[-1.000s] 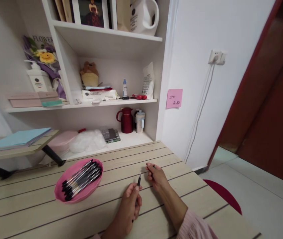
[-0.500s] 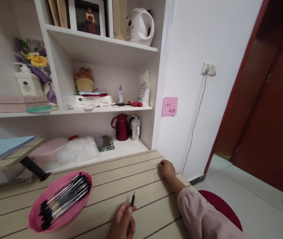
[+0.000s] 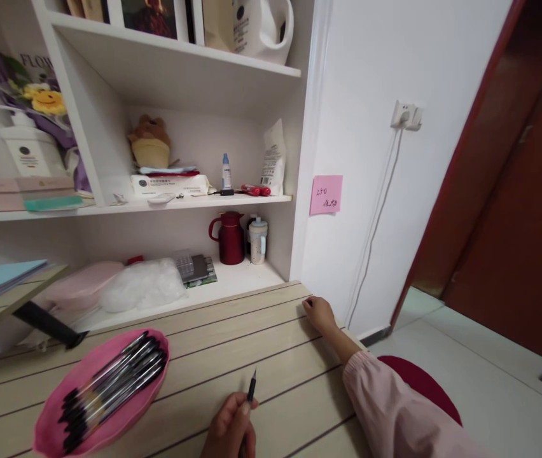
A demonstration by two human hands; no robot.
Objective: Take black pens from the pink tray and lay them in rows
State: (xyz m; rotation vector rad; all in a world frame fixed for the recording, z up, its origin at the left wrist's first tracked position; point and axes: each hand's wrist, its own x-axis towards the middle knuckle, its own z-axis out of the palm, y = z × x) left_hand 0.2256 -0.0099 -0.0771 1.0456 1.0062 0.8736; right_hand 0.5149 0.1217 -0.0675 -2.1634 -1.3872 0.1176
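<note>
1. Pen (image 3: 252,385) stands tilted in the person's left hand, above the table; it is slim and dark, its fine pointed end aimed upward, away from the body.
2. Left hand (image 3: 233,425) is closed around it, the thumb pressing along the shaft and the other fingers curled beneath.
3. Right hand (image 3: 320,313) lies well apart, near the table's far right corner, fingers curled in; a small dark spot shows at the fingertips, but whether it is something held cannot be told.
4. Pink bowl (image 3: 46,420), oval with a wavy rim, sits to the left and holds a bundle of pens (image 3: 118,375), clear-barrelled and black-ended, lying slantwise alongside one another.
5. Table (image 3: 223,353) beneath is pale, wood-grained and crossed by dark parallel lines.
6. Sleeve (image 3: 385,394) on the right arm is soft pink cloth, gathered at the cuff.
7. Behind, on the white lowest shelf, stand a glossy red jug (image 3: 231,240) and a pale speckled tumbler (image 3: 258,245); a crumpled, translucent plastic bag (image 3: 144,286) lies farther left, its contents unclear.
</note>
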